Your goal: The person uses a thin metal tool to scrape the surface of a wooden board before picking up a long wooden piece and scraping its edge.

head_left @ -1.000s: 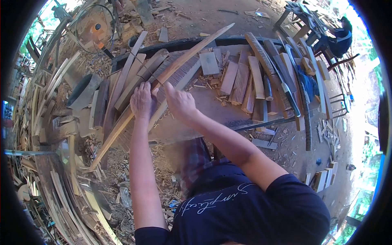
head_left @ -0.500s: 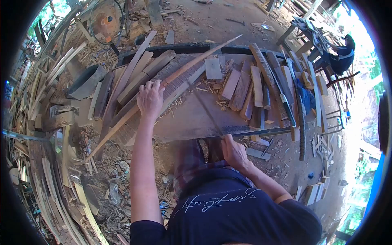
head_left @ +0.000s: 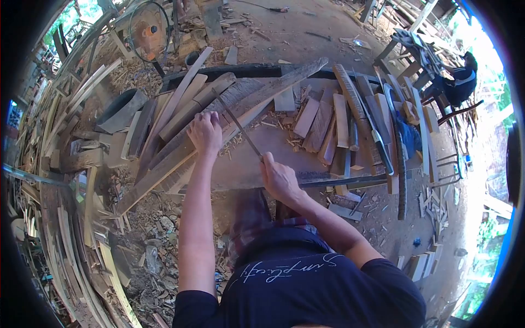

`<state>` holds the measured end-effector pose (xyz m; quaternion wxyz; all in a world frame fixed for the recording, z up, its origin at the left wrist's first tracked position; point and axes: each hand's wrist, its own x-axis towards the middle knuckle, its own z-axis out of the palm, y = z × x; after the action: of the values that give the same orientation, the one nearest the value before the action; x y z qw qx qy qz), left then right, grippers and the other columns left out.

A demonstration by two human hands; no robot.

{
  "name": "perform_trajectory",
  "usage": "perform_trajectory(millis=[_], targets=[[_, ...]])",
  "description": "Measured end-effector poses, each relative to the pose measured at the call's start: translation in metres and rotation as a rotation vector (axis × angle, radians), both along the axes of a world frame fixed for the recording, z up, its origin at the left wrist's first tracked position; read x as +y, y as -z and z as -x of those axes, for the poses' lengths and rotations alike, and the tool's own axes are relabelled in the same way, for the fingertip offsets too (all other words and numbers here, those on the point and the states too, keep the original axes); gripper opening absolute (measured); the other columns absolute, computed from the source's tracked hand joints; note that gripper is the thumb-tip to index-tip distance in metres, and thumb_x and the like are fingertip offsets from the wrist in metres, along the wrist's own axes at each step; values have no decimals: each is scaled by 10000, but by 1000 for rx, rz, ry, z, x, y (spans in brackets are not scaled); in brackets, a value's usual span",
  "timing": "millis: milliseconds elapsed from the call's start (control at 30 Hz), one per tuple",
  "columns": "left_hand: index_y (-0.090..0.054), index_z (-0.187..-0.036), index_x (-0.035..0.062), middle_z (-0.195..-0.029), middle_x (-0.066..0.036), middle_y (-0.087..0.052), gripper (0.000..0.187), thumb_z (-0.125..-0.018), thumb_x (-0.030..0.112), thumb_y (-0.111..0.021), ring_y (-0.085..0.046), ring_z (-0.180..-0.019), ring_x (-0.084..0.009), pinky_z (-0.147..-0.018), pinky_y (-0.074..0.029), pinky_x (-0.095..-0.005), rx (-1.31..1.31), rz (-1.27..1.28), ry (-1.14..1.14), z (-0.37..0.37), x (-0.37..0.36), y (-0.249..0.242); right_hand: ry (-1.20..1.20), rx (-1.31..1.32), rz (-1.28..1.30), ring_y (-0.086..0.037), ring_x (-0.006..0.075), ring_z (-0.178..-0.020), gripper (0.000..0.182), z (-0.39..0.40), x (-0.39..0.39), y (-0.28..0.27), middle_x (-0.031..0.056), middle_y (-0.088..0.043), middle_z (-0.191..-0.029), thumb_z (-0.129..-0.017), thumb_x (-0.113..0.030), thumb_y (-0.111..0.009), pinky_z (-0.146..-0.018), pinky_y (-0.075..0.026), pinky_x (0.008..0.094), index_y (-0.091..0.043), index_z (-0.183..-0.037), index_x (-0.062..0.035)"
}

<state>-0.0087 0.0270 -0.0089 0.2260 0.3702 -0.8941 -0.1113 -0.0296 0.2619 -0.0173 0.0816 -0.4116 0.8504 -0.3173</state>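
A long wooden strip [head_left: 276,85] lies slantwise across the low bench [head_left: 235,170], its greyish rough face showing. My left hand [head_left: 206,134] is closed over this strip near its middle. In my right hand [head_left: 280,178], fingers wrapped round its near end, is a long narrow dark blade [head_left: 239,121]. The blade slants up and left, its far part overlapping the strip just right of my left hand. Under the strip lies a wider rough board [head_left: 239,91]. Light shavings are scattered on the bench beside it.
Several short wood blocks [head_left: 306,117] lie on the bench's right, with a handsaw [head_left: 381,146] beyond them. A dark bucket [head_left: 121,111] stands at left, near piled offcuts. Behind is a round fan [head_left: 151,31]. Another person [head_left: 462,82] sits far right.
My right hand has moved left and upward, bringing the blade over the wood. The strip has turned in my left hand, from a narrow brown edge to a wider grey face.
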Motion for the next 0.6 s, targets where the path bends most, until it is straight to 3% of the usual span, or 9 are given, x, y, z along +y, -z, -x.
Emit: perform_trajectory(millis=[267, 467, 600], targets=[[-647, -932, 86, -990, -117, -637, 262, -932, 301, -495, -593, -986, -304, -850, -458, -429, -36, 85, -295, 24, 4, 9, -46, -2, -80, -610, 436, -618, 171, 6, -25, 4, 218, -602, -643, -981, -207, -434, -567, -455, 553, -363, -990, -51], [-638, -899, 91, -978, -118, -633, 240, -913, 284, -497, -599, -965, -302, -822, -469, -437, -58, 109, -296, 26, 4, 7, -22, -65, -225, -642, 427, -700, 126, 9, -41, -5, 230, -626, -689, -930, -130, -446, -628, -481, 547, -374, -991, -47], [-630, -891, 95, -956, -112, -636, 229, -904, 282, -498, -603, -934, -316, -787, -481, -454, -56, 131, -298, 27, 3, 12, -27, -22, -146, -649, 424, -727, 123, 35, -95, -10, 247, -633, -716, -904, -100, -448, -668, -490, 537, -395, -993, -34]])
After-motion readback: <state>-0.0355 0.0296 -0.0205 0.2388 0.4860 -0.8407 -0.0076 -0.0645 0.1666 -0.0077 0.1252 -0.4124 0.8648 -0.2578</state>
